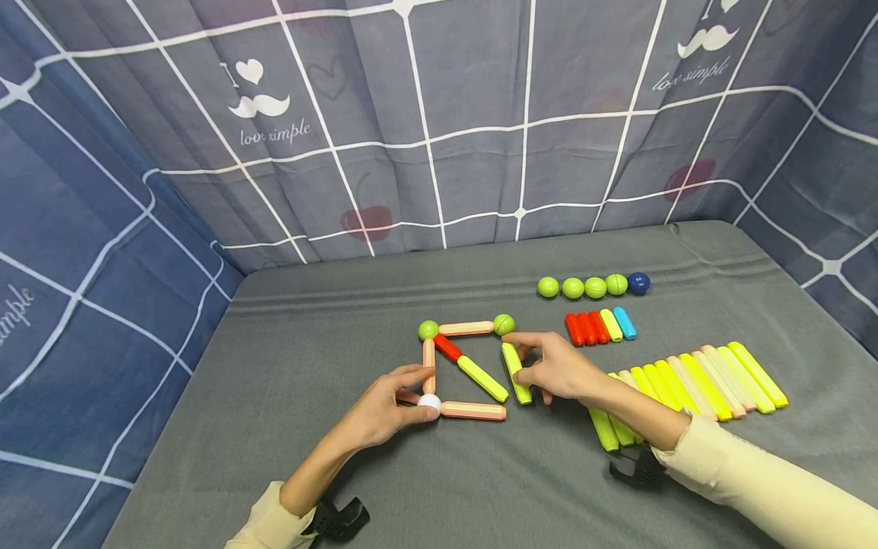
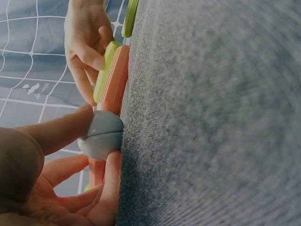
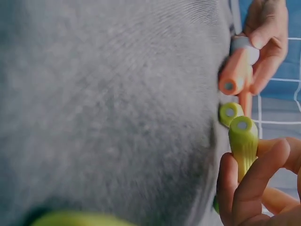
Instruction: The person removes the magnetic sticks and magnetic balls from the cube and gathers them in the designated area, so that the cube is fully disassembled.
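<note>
My left hand (image 1: 379, 409) grips a white ball (image 1: 428, 402) between thumb and fingers. From that ball one orange stick (image 1: 473, 411) runs right and another orange stick (image 1: 428, 358) runs back to a green ball (image 1: 428, 329). A third orange stick (image 1: 466, 328) joins this to a second green ball (image 1: 504, 325). Slanting inside the frame are a red stick (image 1: 448, 348) and a yellow stick (image 1: 483, 379), end to end. My right hand (image 1: 561, 367) pinches a yellow-green stick (image 3: 243, 146), its far end close below the second green ball. That stick's near end shows a round grey disc in the right wrist view.
At the back right, several green balls (image 1: 572, 287) and a dark blue ball (image 1: 639, 283) form a row. Short red, yellow and blue sticks (image 1: 595, 327) lie before them. A row of long yellow and orange sticks (image 1: 713, 381) lies under and beside my right forearm.
</note>
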Demonstrator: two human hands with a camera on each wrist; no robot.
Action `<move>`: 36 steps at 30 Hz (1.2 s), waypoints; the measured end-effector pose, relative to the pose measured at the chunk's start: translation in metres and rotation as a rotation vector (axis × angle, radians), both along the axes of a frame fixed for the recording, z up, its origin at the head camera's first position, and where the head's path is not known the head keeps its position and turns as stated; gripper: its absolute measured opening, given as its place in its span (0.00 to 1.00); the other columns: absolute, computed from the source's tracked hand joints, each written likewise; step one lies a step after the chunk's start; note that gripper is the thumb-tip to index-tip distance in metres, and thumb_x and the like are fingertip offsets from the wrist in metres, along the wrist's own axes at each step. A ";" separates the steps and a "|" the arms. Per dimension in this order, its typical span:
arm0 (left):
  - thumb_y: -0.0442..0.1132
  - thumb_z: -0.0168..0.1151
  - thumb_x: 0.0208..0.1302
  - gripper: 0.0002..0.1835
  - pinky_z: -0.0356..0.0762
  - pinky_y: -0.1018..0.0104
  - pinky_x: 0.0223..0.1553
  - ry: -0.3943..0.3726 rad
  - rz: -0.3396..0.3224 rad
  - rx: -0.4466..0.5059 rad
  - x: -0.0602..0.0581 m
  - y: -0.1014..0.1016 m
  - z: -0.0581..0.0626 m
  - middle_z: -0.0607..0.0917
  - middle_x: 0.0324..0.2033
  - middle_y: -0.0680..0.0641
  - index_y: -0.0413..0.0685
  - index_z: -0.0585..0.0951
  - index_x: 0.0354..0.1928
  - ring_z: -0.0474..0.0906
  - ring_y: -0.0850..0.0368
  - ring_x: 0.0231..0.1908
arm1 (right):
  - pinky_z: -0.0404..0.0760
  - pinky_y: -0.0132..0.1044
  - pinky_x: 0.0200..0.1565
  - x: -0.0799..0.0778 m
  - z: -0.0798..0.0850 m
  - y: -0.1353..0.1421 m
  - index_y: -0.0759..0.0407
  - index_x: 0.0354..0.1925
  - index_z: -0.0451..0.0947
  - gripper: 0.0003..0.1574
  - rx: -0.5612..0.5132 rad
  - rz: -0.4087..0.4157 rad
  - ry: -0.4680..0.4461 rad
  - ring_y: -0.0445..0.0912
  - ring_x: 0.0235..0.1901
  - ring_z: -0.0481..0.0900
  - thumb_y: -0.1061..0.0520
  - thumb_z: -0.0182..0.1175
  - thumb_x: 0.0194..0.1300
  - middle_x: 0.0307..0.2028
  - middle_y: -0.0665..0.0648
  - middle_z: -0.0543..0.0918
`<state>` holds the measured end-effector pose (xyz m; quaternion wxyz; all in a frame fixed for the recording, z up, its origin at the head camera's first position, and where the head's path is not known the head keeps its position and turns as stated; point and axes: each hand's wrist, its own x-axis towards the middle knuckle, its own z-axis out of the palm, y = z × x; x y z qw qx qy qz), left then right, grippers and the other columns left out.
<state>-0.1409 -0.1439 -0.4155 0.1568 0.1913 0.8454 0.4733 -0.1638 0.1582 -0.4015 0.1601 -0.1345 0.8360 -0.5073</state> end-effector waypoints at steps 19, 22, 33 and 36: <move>0.38 0.73 0.60 0.34 0.79 0.57 0.47 0.006 -0.022 0.005 0.000 0.001 0.000 0.70 0.66 0.38 0.39 0.72 0.67 0.79 0.48 0.47 | 0.72 0.37 0.18 0.041 0.027 0.141 0.62 0.71 0.58 0.40 0.056 -0.159 0.051 0.48 0.18 0.72 0.64 0.61 0.66 0.55 0.71 0.72; 0.38 0.73 0.59 0.34 0.79 0.57 0.46 0.004 -0.019 0.006 0.000 0.001 0.000 0.69 0.66 0.38 0.39 0.72 0.67 0.79 0.48 0.47 | 0.73 0.40 0.18 0.047 0.022 0.174 0.63 0.69 0.59 0.34 0.133 -0.224 0.091 0.49 0.17 0.73 0.63 0.59 0.69 0.53 0.68 0.74; 0.39 0.73 0.59 0.35 0.79 0.62 0.45 0.008 -0.003 -0.019 0.000 -0.001 0.000 0.70 0.66 0.40 0.42 0.72 0.68 0.79 0.50 0.47 | 0.71 0.39 0.19 0.048 -0.007 0.252 0.74 0.69 0.55 0.37 0.469 -0.439 0.145 0.45 0.20 0.69 0.62 0.56 0.69 0.52 0.82 0.67; 0.39 0.73 0.59 0.35 0.79 0.62 0.45 0.013 -0.013 -0.006 0.000 -0.001 -0.001 0.69 0.66 0.38 0.40 0.72 0.68 0.79 0.49 0.47 | 0.70 0.39 0.19 0.046 -0.013 0.265 0.77 0.68 0.56 0.37 0.521 -0.473 0.159 0.47 0.18 0.67 0.64 0.57 0.67 0.50 0.83 0.67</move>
